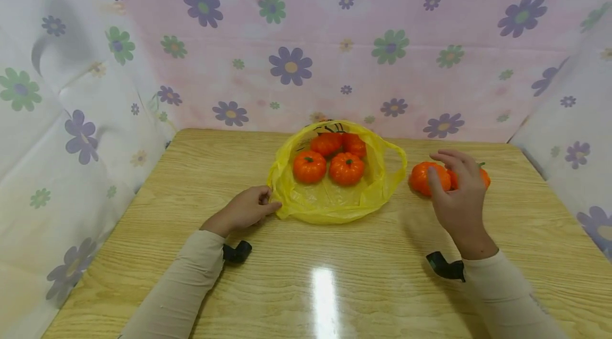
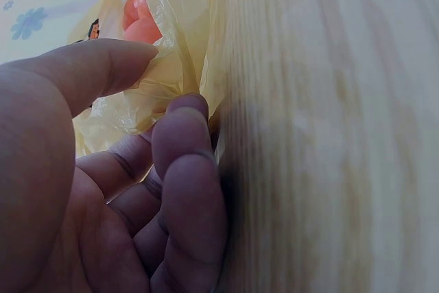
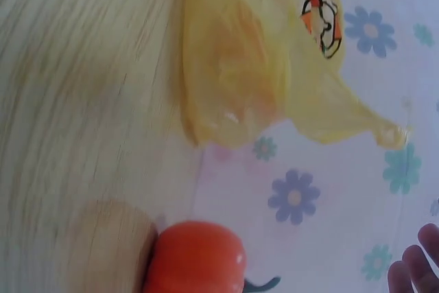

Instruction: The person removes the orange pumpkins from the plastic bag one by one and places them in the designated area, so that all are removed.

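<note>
A yellow plastic bag (image 1: 330,215) lies on its side on the table, its mouth wide and facing the head camera. Inside it sit several small orange pumpkins, one at the front left (image 1: 309,167) and one beside it (image 1: 347,169). The left hand (image 1: 246,209) holds the bag's near left edge between thumb and fingers, low by the wood. On the right, the right hand (image 1: 460,203) hovers with spread, bent fingers and nothing in its grasp. It partly hides the pumpkins there, including a left one (image 1: 422,178) and a right one (image 1: 485,177) with a green stem.
The wooden table (image 1: 268,286) reaches back to a flowered cloth (image 1: 334,62), which also hangs at both sides. A loop handle (image 1: 400,161) of the bag sticks out toward the right-hand pumpkins. Dark wrist cameras sit below both hands.
</note>
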`<state>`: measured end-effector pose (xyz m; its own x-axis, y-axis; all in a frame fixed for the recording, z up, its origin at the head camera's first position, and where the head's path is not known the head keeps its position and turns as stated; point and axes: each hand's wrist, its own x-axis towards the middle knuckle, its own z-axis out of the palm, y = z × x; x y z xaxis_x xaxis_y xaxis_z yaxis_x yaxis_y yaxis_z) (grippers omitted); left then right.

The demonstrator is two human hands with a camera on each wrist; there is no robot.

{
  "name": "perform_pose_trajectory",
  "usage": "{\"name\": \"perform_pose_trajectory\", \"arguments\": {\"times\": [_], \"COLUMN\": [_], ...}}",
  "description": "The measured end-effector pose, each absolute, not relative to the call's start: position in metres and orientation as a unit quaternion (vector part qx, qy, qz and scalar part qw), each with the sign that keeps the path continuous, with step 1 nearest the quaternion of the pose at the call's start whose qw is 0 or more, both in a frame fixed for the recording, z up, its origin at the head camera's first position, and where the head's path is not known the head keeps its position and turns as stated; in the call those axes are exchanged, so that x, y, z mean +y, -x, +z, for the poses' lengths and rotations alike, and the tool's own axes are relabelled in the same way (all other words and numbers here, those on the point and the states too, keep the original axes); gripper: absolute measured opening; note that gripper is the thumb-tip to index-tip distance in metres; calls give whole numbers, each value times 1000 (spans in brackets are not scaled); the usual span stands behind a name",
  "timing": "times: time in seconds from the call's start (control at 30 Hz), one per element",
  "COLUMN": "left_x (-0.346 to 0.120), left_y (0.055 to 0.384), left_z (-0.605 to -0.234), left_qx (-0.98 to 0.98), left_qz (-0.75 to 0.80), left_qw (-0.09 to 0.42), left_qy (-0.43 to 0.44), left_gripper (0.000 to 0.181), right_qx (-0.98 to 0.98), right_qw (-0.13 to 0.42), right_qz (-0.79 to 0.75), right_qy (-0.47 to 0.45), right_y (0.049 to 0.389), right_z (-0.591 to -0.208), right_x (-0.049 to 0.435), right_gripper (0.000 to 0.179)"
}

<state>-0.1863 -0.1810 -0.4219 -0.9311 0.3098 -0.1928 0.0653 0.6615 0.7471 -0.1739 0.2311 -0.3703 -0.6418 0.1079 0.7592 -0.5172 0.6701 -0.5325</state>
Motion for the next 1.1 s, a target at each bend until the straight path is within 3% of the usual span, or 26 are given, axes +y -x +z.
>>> {"name": "perform_pose_trajectory", "arguments": {"times": [0.33,1.1], "left_x": [-181,-180], "left_y": [187,185], "left_z": [-423,-420], "left_qx": [897,890], "left_qz": [401,414], "left_qw": [158,162], "left_qy": [-102,-100], "left_gripper": [34,33], "right_qx": [-822,-813], "right_qw": [386,327], "right_qz": [370,412], "right_qy": [-193,-249], "right_y": [168,181], "right_z": [-371,-370], "right_x": [206,162], "right_gripper": [33,40]}}
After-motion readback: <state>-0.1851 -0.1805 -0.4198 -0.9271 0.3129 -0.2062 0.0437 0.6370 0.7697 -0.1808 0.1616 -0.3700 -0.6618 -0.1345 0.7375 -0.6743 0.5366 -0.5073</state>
